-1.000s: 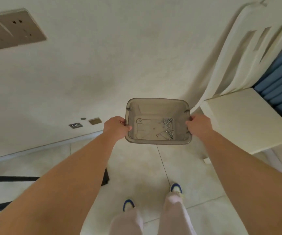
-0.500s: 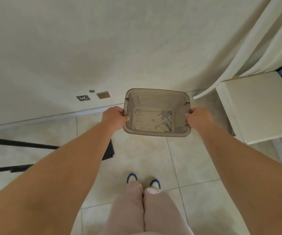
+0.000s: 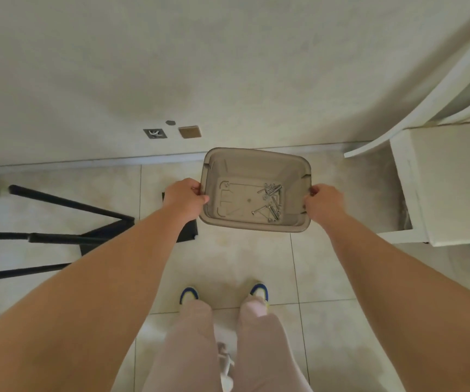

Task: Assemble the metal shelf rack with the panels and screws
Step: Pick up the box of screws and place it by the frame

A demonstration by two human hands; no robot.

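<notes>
A pale tiled floor (image 3: 327, 278) ran up to a plain wall (image 3: 228, 66), and a white chair (image 3: 451, 179) stood at the right. At the left, dark metal rack parts (image 3: 67, 222) lay spread on the tiles: long black bars and a flat dark piece, none of them joined to anything that could be seen. Held out above the floor between the two arms was a grey plastic bin (image 3: 256, 165), level and open side up. The left hand (image 3: 184, 198) gripped its left rim, fingers curled over the edge, and the right hand (image 3: 324, 205) gripped the right rim the same way. A loose cluster of screws (image 3: 270, 202) lay on the bin's bottom toward its right side; their number was too small to count, perhaps a dozen. The work seemed to be at its supply stage, with hardware being carried to the parts and nothing yet fastened. The next move probably called for setting the bin down flat beside the black bars, within reach, and keeping it level so the screws stayed inside.
</notes>
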